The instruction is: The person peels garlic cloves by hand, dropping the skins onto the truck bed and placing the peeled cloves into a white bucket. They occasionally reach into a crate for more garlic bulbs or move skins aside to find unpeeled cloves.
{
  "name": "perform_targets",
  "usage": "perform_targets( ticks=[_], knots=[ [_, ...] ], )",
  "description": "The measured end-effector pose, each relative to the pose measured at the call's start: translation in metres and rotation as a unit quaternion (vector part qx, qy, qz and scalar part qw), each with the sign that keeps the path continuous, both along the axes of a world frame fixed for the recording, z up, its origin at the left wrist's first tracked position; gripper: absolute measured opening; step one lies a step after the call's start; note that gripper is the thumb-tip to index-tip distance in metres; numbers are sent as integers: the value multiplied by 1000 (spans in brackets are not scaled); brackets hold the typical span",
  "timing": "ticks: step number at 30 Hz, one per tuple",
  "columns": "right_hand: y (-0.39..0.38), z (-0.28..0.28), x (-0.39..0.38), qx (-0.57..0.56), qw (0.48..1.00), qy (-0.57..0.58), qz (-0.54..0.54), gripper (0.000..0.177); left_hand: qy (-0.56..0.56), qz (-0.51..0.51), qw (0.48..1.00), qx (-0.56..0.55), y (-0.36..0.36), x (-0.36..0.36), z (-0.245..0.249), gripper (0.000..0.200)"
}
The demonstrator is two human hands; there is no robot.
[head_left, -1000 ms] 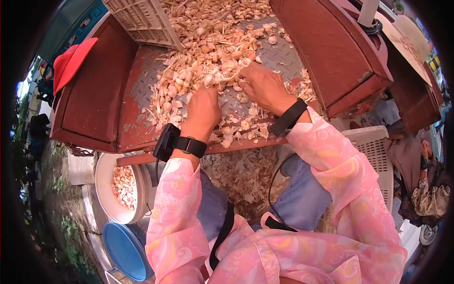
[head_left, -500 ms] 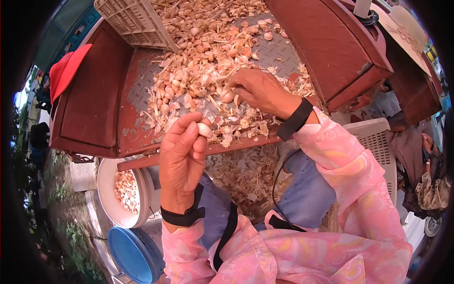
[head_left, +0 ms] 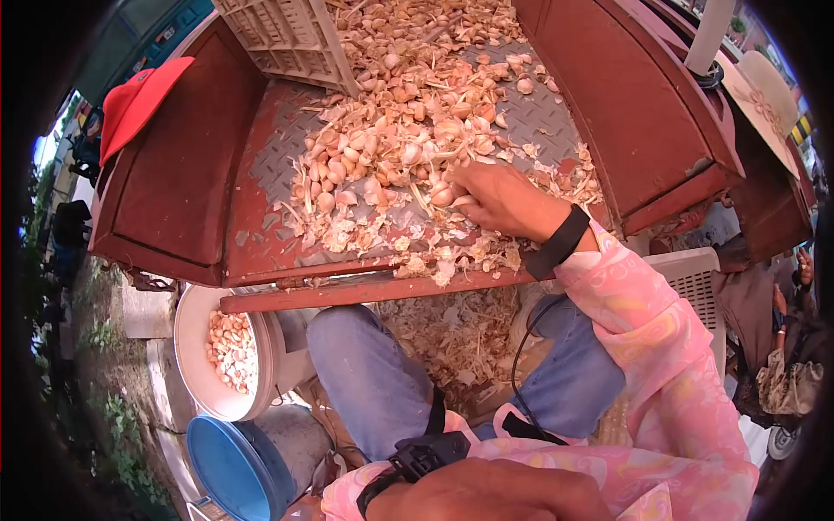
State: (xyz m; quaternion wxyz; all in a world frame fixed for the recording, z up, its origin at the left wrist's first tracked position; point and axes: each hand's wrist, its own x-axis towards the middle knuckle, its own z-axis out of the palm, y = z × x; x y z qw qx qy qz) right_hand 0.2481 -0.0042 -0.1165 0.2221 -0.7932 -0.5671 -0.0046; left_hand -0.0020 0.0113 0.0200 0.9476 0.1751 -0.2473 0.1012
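Clock is centring on the view, 12 at top. Garlic [head_left: 347, 156] is lying heaped at 12: plump, smooth cloves, pinkish-white, mixed with papery skins and thin dry stalks. It's covering part of a grey metal plate [head_left: 282, 143] with raised tread. Flaky skins [head_left: 339, 233] are lying loose along the near side, just behind a flat red rail [head_left: 373, 295]. Red panels [head_left: 625, 95] are standing at 10 and 2, flat-faced, scuffed at the edges

Right hand [head_left: 512, 200] is working at 2, back up, forearm coming in from 4, fingers curling down against a round, pale bulb [head_left: 441, 193]. Fingers are touching garlic; can't tell whether they're closing on a piece. Black band [head_left: 565, 243] is circling that wrist, above a pink patterned sleeve [head_left: 651, 326]

Left hand [head_left: 495, 495] is hanging low between 5 and 6, in front of the torso, back up, pointing towards 4. Fingertips aren't showing, so can't tell its grip. Black box [head_left: 430, 453] is sitting on its wrist

White bucket [head_left: 195, 347] is tilting at 8, cloves [head_left: 230, 352] inside. Round blue lid [head_left: 226, 469] is showing at 7. Slatted crate [head_left: 287, 43] is leaning at 11, hiding some plate. Red cap [head_left: 139, 108] is hanging at 10, pale hat [head_left: 756, 100] at 2. Right hand is blocking some garlic from view
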Motion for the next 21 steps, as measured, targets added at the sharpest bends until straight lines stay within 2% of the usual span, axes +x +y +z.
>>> perform_targets(
  ticks=[1,2,3,4,6,7,9,11,15,19,21],
  knots=[
    [2,4,1,0,993,119,-16,20,-6,0,1000,-1,1,3,-6,21],
    [5,7,1,0,971,237,-31,22,-57,32,995,76,2,6,-17,20],
    [7,9,-1,65,919,386,-35,24,-106,66,980,153,3,8,-22,19],
    [6,12,0,62,920,387,-33,24,-105,70,980,152,4,6,-24,19],
    [2,20,-3,109,803,585,-30,19,-67,-4,978,198,5,-2,-26,18],
    [0,22,-3,108,776,620,-26,16,-63,-1,979,196,0,-4,-28,18],
    [-3,20,-1,115,756,644,-20,16,-90,50,986,134,-11,-4,-30,20],
    [-7,22,-1,134,724,677,0,14,-81,57,985,140,-9,-7,-27,20],
    [-12,22,-3,136,697,704,4,12,-87,76,984,137,-10,-6,-26,19],
    [-17,25,-5,138,705,696,14,12,-85,72,987,114,-20,-5,-28,19],
    [-19,24,-4,145,704,695,13,15,-44,69,995,48,-26,-6,-24,20]
  ],
)
